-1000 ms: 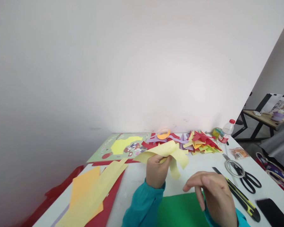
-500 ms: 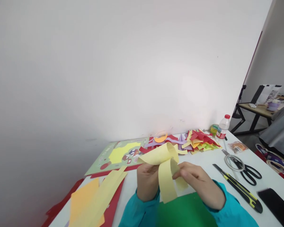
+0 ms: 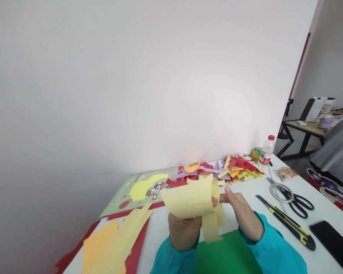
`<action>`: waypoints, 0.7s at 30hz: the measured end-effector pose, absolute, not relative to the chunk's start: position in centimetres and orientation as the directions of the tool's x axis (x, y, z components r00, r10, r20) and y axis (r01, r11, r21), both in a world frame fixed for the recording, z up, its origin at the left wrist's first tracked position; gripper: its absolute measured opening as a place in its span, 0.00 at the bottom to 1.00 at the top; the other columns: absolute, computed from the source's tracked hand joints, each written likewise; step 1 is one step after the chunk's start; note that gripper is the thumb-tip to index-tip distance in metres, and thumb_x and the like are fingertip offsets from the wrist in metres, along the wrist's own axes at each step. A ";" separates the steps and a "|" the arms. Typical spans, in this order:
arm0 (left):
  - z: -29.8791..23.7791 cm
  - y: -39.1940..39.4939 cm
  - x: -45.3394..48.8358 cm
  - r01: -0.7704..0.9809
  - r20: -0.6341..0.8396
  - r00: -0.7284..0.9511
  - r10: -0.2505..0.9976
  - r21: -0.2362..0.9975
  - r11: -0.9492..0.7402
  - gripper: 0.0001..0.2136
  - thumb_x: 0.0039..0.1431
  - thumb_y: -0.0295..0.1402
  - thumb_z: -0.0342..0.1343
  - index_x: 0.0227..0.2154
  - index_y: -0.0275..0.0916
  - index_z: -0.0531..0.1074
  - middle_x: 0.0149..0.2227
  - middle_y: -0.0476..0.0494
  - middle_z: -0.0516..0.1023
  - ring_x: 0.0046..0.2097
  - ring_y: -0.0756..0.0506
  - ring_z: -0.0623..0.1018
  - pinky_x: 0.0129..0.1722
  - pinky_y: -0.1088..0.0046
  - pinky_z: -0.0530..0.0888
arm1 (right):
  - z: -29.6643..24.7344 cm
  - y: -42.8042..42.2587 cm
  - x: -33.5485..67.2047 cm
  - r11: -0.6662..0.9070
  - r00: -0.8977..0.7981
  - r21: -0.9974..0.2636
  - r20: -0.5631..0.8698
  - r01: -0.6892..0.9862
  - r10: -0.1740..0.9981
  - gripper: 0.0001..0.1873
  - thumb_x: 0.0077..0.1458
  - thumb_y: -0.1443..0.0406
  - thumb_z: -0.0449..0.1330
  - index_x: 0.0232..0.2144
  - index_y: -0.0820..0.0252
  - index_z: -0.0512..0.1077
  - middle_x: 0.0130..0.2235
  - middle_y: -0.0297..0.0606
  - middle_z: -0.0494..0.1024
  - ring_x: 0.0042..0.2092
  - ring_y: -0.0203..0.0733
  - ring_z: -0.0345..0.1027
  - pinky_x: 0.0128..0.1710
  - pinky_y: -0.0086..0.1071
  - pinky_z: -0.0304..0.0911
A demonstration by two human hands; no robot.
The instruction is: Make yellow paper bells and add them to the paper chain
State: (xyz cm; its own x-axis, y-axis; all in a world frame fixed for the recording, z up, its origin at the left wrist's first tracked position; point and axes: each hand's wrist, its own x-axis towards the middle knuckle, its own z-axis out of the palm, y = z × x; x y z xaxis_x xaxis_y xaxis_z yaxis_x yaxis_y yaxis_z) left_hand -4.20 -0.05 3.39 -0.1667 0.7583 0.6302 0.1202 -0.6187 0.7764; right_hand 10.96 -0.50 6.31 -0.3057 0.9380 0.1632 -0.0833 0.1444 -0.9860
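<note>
My left hand point(image 3: 184, 233) is closed around a pale yellow sheet of paper point(image 3: 188, 196), holding it from below. The paper is curled into a wide tube, its open end facing right, with a strip point(image 3: 212, 228) hanging down beneath it. My right hand point(image 3: 244, 215) is at the tube's open end. Its index finger reaches into the tube while the thumb stands up, apart from the paper. The other right fingers are partly hidden. Below both hands lies a green sheet point(image 3: 225, 253) on the white table.
On the right are a utility knife point(image 3: 287, 222), scissors point(image 3: 298, 203), a tape roll point(image 3: 281, 192), a black phone-like object point(image 3: 333, 245) and a bottle point(image 3: 266, 152). Coloured paper scraps point(image 3: 240, 167) lie at the back. Yellow strips point(image 3: 125, 239) and a picture book point(image 3: 117, 199) are left.
The yellow paper has turned, so the tube's open end now faces right. My right thumb has come off the curled strip and is raised, with the index finger now inside the tube.
</note>
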 end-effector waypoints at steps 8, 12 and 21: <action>4.0 -1.3 -3.8 -0.133 0.577 -0.079 0.813 0.802 -0.582 0.19 0.53 0.51 0.50 0.19 0.46 0.78 0.24 0.45 0.80 0.28 0.39 0.79 0.33 0.56 0.79 | 6.0 -0.1 11.0 0.153 -0.173 -0.984 0.167 -0.090 0.971 0.39 0.54 0.40 0.39 0.28 0.60 0.80 0.32 0.41 0.80 0.43 0.49 0.71 0.46 0.38 0.64; 4.9 -1.6 -3.4 -0.189 0.647 -0.067 0.760 0.739 -0.646 0.17 0.54 0.47 0.52 0.22 0.45 0.80 0.23 0.45 0.80 0.27 0.40 0.79 0.32 0.61 0.79 | 5.5 0.5 11.3 0.202 -0.076 -0.978 0.205 -0.049 0.976 0.37 0.54 0.41 0.41 0.28 0.58 0.80 0.33 0.42 0.80 0.48 0.51 0.68 0.52 0.41 0.59; 5.8 -0.7 -3.9 -0.083 0.743 -0.254 0.620 0.622 -0.779 0.03 0.43 0.30 0.66 0.23 0.43 0.78 0.26 0.50 0.80 0.29 0.44 0.79 0.35 0.64 0.78 | 5.7 0.1 11.6 0.268 0.003 -0.951 0.272 0.152 0.962 0.40 0.57 0.43 0.35 0.19 0.58 0.77 0.48 0.41 0.74 0.52 0.49 0.62 0.56 0.44 0.48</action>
